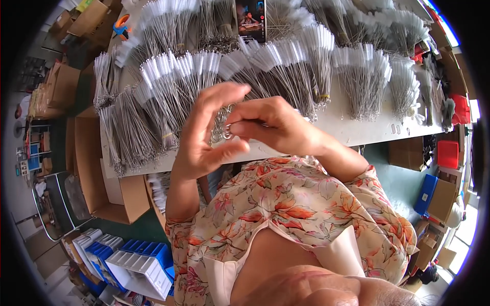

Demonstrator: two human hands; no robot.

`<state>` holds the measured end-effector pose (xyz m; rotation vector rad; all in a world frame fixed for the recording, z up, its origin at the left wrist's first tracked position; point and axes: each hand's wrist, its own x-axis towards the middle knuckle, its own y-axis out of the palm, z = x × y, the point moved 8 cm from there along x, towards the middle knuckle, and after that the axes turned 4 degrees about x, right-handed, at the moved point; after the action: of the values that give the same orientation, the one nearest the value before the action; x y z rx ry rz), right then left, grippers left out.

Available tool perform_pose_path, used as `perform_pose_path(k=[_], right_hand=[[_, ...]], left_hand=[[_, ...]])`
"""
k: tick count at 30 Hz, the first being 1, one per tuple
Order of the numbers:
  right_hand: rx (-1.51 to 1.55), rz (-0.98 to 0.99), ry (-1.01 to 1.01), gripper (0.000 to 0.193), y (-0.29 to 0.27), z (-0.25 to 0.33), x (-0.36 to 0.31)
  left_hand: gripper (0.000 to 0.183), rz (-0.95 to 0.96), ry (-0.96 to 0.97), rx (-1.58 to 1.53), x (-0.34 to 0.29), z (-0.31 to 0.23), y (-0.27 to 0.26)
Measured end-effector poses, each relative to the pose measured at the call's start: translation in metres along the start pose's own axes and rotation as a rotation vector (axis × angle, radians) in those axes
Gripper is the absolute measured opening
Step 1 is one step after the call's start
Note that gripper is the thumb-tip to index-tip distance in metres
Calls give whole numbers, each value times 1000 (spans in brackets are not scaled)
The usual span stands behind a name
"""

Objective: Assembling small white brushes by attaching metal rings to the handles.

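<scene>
In the middle of the view my left hand (201,135) is curved and open, its thumb and fingers apart. Facing it, my right hand (278,125) pinches a small shiny metal ring (227,131) at its fingertips. More small metal rings or wire loops (218,122) show between the two hands; whether any touch my left hand I cannot tell. Just beyond are bundles of thin wire brushes (178,74) with white bristle tips, lying in rows on a pale table (326,135). Their wire ends point toward me.
A phone (250,20) with a lit screen stands among the far brushes. Orange-handled scissors or a similar tool (121,25) lie at the far left. An open cardboard box (127,199) and blue and white plastic bins (138,270) are at left. A red bin (448,154) is at right.
</scene>
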<state>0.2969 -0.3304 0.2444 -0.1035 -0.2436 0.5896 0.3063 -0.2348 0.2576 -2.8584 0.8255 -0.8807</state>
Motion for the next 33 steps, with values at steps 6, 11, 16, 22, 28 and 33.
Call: perform_pose_path(k=[6, 11, 16, 22, 28, 33], right_hand=[[352, 155, 308, 15, 7, -7, -23], [220, 84, 506, 14, -15, -43, -65], [-1261, -110, 626, 15, -104, -84, -153], [-655, -373, 710, 13, -110, -125, -201], [-8, -245, 394, 11, -26, -84, -107], [-346, -195, 24, 11, 11, -66, -52]], left_hand=[[17, -115, 271, 156, -11, -29, 11], [24, -91, 264, 316, -25, 1, 38], [15, -360, -495, 414, -88, 83, -18], [18, -179, -565, 914, -137, 101, 2], [13, -250, -767, 488, -155, 115, 3], [5, -343, -635, -201, -121, 87, 10]])
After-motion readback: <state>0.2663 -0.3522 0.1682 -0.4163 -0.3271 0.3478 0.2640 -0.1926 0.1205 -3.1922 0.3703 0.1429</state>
